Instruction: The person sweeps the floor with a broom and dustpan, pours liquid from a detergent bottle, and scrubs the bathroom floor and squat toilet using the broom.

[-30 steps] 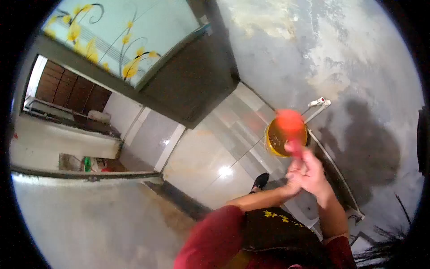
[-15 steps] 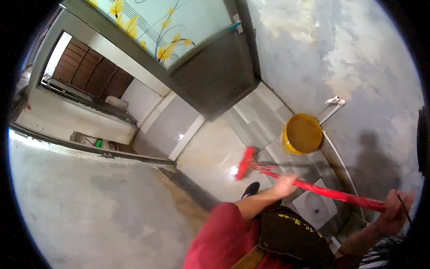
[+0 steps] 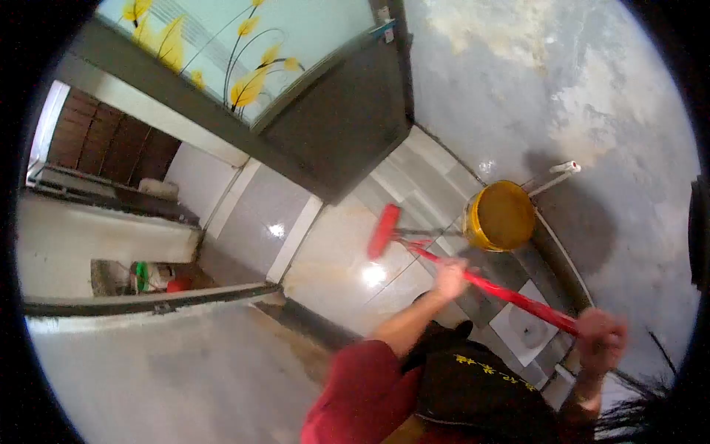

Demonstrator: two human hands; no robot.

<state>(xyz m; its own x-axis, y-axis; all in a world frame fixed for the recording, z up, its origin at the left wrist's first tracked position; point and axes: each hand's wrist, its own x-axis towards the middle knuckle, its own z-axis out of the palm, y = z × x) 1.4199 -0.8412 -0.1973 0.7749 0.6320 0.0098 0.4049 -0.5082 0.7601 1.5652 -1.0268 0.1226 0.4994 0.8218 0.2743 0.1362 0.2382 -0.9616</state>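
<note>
A red mop (image 3: 510, 295) slants across the view, its red head (image 3: 384, 231) at the left end, over the pale floor tiles. My left hand (image 3: 451, 278) is closed round the pole nearer the head. Farther back, at the pole's right end, my right hand (image 3: 600, 339) grips it, slightly blurred. Beyond the pole, by the wall, stands a yellow bucket (image 3: 504, 215). Below the pole, a white squat toilet (image 3: 523, 323) is set in the floor.
A white pipe (image 3: 560, 178) runs along the grey wall (image 3: 488, 96) at the right. A dark-framed door (image 3: 340, 122) with flowered glass stands at the top. Left of it, a doorway shows a tiled passage (image 3: 259, 214). Dark bristles (image 3: 636, 414) show at the lower right.
The mop head has swung from the bucket down to the left, over the floor tiles. My hands, together on the mop earlier, are now far apart along the pole.
</note>
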